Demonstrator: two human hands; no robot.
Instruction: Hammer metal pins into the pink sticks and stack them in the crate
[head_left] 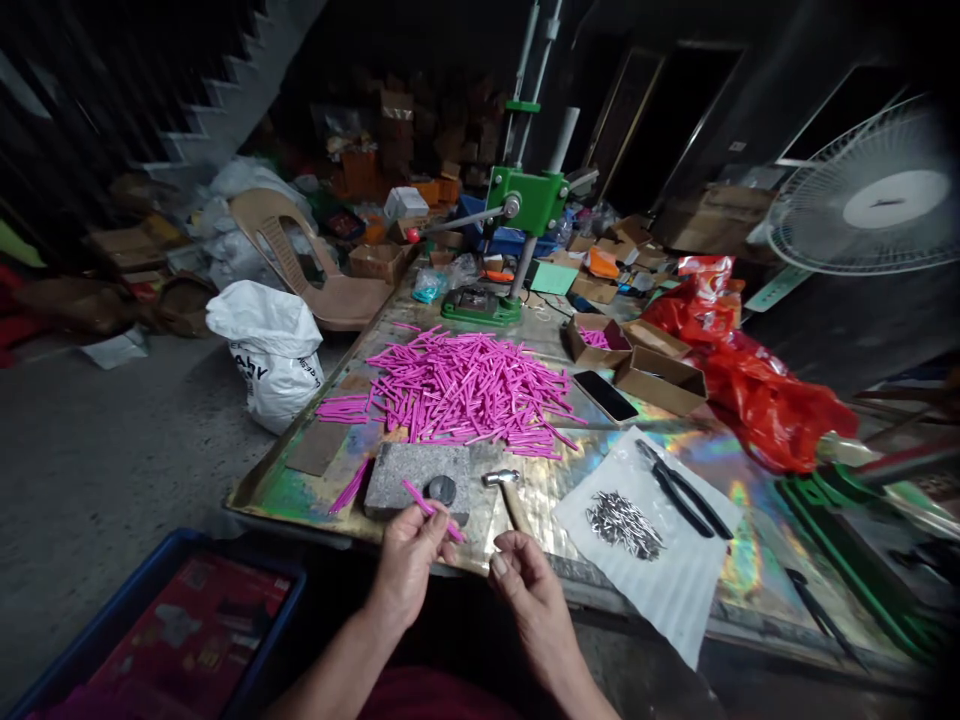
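Observation:
Between the fingers of my left hand [415,558] is a pink stick [417,497], held slantwise over the front edge of a grey stone block [390,472]. A small round dark metal piece [442,489] sits on the block. My right hand [525,578] is just right of the left, thumb and fingertips drawn together; whether something small is between them is hidden. A hammer [516,506] lies beyond it on the table. Many pink sticks [472,385] are heaped behind the block. On a white foam sheet [585,500] lie small metal pins [624,524] and black-handled pliers [686,492].
A green press [529,200] stands at the table's back. Small cardboard boxes [664,380], a phone [605,396] and red plastic bags [772,400] are on the right, near a fan [862,190]. A blue bin [296,585] is low left; a white sack [270,350] stands beside the table.

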